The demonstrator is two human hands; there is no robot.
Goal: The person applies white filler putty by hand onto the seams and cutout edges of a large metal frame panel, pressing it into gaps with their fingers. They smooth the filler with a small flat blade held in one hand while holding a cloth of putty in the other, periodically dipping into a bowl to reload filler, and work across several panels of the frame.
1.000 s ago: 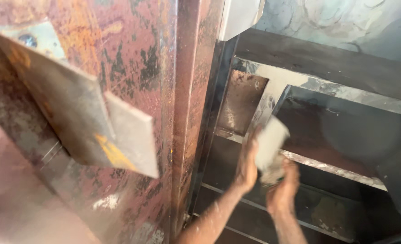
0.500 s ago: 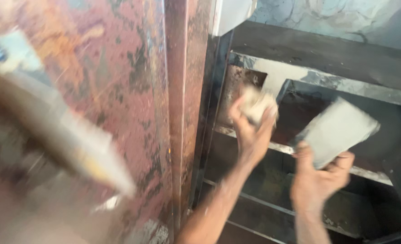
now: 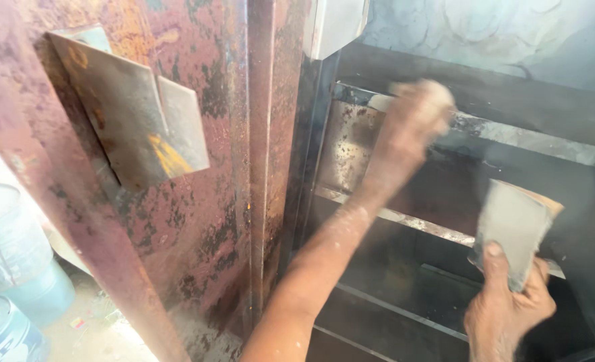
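My left hand [image 3: 415, 114] reaches up and forward, blurred, with its fingers curled on a small pale pad [image 3: 381, 102] that presses against a grey-smeared horizontal metal rail [image 3: 512, 131] of a dark frame. My right hand [image 3: 509, 312] is lower at the right. It grips the bottom edge of a flat grey plate [image 3: 514, 224], coated with grey paste and tilted upright in front of the dark frame. My left forearm is dusted with pale powder.
A rusty red-brown metal panel [image 3: 197, 234] with a vertical post [image 3: 260, 167] fills the left. Two overlapping steel plates [image 3: 133, 117] stick out from it. Pale blue cans [image 3: 6, 241] stand on the floor at the lower left. A second rail [image 3: 405, 218] crosses lower down.
My left hand has risen from the lower rail to the upper rail and moved right. My right hand with the grey plate has dropped lower and to the right.
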